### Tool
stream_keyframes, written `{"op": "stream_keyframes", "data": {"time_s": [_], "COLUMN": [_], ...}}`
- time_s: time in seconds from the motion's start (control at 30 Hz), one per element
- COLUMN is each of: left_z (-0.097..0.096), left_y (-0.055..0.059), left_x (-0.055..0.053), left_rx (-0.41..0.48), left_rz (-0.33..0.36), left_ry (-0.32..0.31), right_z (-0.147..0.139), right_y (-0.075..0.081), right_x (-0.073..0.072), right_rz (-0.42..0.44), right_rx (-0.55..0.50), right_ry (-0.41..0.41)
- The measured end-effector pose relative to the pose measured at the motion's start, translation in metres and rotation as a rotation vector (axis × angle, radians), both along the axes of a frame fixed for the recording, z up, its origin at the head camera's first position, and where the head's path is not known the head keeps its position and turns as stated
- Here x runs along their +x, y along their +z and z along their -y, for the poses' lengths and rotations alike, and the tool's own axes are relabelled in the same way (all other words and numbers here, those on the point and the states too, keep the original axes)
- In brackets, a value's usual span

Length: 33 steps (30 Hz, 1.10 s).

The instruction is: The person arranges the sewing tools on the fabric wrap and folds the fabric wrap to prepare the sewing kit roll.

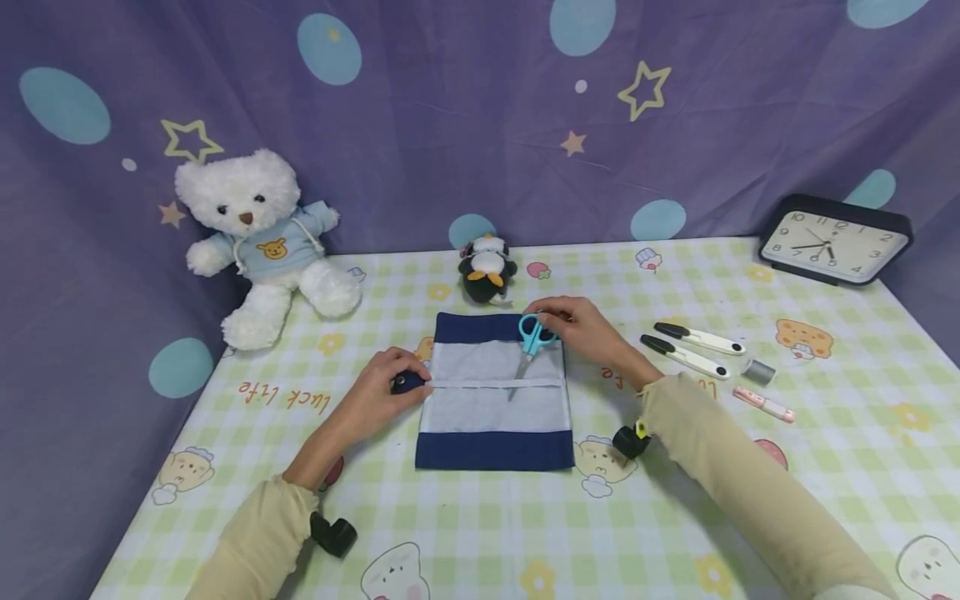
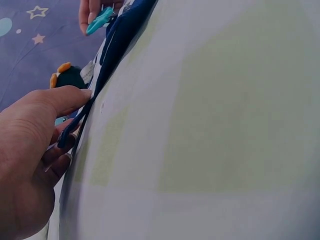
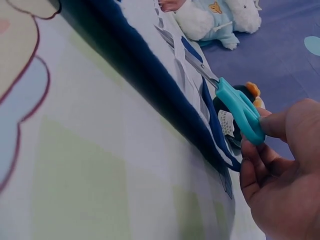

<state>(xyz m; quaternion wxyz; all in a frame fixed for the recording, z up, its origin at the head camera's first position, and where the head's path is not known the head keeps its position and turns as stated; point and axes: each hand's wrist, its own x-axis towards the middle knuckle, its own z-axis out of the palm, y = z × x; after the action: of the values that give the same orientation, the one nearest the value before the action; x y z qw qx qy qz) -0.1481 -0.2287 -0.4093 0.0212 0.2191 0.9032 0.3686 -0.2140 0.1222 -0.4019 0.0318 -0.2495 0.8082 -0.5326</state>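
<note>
An unfolded fabric case (image 1: 495, 450), navy along its near and far bands and pale grey inside, lies flat with a white strip (image 1: 480, 385) across its middle. At its left edge my left hand (image 1: 375, 390) pinches a navy tab (image 1: 406, 382) with a snap on it; the left wrist view shows the thumb on top and fingers beneath. My right hand (image 1: 583, 325) holds teal-handled scissors (image 3: 239, 111) by the finger loops, near the case's far right corner. Their blades (image 1: 520, 375) point toward me and overlap the white strip in the head view.
Right of the case lie two white tools (image 1: 701, 337) with black ends, a grey spool (image 1: 761, 372) and a small pink-and-white tool (image 1: 763, 405). A toy penguin (image 1: 486, 271) lies behind the case. A white teddy bear (image 1: 262, 242) sits back left; a clock (image 1: 835, 242) stands back right.
</note>
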Motion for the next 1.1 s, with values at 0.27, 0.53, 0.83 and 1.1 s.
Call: {"op": "stream_keyframes", "data": {"time_s": [0.27,0.53,0.83,1.1], "left_z": [0.000,0.000,-0.001,0.000], "left_y": [0.000,0.000,0.001,-0.001], "left_x": [0.001,0.000,0.000,-0.001], "left_rx": [-0.004,-0.003,-0.006,-0.001], "left_rz": [-0.006,-0.012,-0.018,-0.014], "left_ry": [0.003,-0.006,-0.011,-0.011], "right_z": [0.008,0.013,0.017,0.023], "right_y": [0.004,0.005,0.004,0.004], "right_x": [0.003,0.006,0.006,0.006], "right_rz": [-0.026,-0.053,-0.083,-0.107], "right_rx": [0.066,0.093,0.145,0.179], "right_ry": [-0.014,-0.026,0.010,0.059]}}
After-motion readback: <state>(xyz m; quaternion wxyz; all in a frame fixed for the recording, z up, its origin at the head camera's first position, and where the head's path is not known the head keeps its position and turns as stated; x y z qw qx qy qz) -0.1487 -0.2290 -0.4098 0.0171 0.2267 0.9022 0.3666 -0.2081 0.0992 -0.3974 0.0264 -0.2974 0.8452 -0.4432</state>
